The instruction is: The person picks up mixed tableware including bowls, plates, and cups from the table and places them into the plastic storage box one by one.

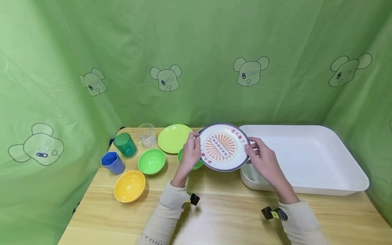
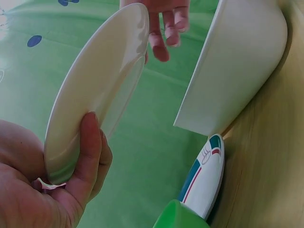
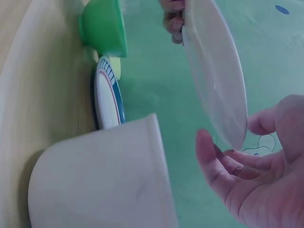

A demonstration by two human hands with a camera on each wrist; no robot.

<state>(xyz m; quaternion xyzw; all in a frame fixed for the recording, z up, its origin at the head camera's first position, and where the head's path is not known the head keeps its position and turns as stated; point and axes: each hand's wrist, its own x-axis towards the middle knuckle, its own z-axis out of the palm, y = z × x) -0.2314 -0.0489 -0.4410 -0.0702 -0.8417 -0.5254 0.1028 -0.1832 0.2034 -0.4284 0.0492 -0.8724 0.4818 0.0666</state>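
Note:
A white plate [image 1: 226, 162] with a dark rim, red lettering and a striped round print is held up over the table, its printed face toward the head camera. My left hand [image 1: 191, 151] grips its left edge, with fingers pressed on the pale underside in the left wrist view. At the right edge is my right hand [image 1: 264, 159], thumb at the rim and fingers loosely curved behind it. Below, in the left wrist view, lies another plate [image 2: 205, 178] with a teal and red border. Near the left hand sits a green bowl [image 1: 198, 165], partly hidden.
A large white bin [image 1: 306, 190] stands on the right of the wooden table [image 1: 220, 217]. On the left are a lime plate [image 1: 174, 139], a clear glass [image 1: 148, 137], a green cup [image 1: 125, 145], a blue cup [image 1: 113, 163], another green bowl [image 1: 151, 161] and a yellow bowl [image 1: 130, 186].

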